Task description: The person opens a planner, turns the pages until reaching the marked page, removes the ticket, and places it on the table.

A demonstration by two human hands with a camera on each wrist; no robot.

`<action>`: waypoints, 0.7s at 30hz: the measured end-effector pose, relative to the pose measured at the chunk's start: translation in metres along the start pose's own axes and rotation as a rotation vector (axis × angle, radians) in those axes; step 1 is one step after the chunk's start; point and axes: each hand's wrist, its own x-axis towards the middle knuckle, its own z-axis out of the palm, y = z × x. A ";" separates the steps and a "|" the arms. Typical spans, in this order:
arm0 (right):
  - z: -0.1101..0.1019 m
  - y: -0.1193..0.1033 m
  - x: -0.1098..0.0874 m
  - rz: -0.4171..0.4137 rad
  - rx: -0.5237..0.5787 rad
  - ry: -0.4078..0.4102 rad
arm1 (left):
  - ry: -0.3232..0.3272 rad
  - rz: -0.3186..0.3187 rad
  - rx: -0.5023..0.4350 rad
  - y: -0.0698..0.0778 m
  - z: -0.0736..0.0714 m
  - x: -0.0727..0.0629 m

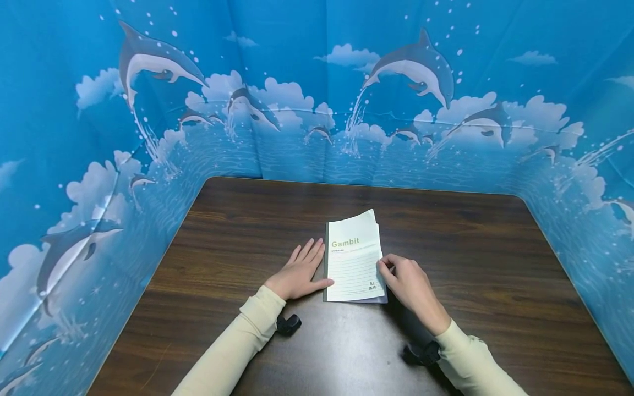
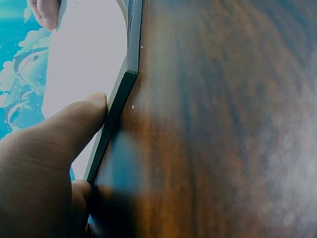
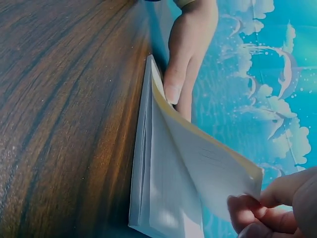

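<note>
A notebook (image 1: 353,263) with a pale cover marked "Gambit" lies on the brown table, its dark spine (image 2: 113,101) on the left. My left hand (image 1: 299,275) rests flat beside the spine with fingers spread, the thumb reaching over onto the cover's left edge. At the opposite edge, my right hand (image 1: 410,283) pinches the front cover (image 3: 218,161) between thumb and fingers. That cover is lifted and bowed, with lined pages (image 3: 161,186) showing beneath it in the right wrist view.
The dark wood-grain table (image 1: 460,247) spreads around the notebook on every side. A blue curtain (image 1: 297,49) printed with dolphins and clouds hangs behind and along both sides. Black wrist devices, one a dark strap (image 1: 421,353), sit below each sleeve cuff.
</note>
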 end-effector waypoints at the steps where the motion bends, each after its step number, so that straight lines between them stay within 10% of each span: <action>1: 0.000 0.000 0.000 0.002 0.006 -0.002 | -0.001 0.000 0.001 0.000 0.000 0.000; 21: 0.017 -0.001 -0.014 -0.001 -0.169 -0.045 | -0.008 -0.001 -0.018 0.001 -0.001 -0.001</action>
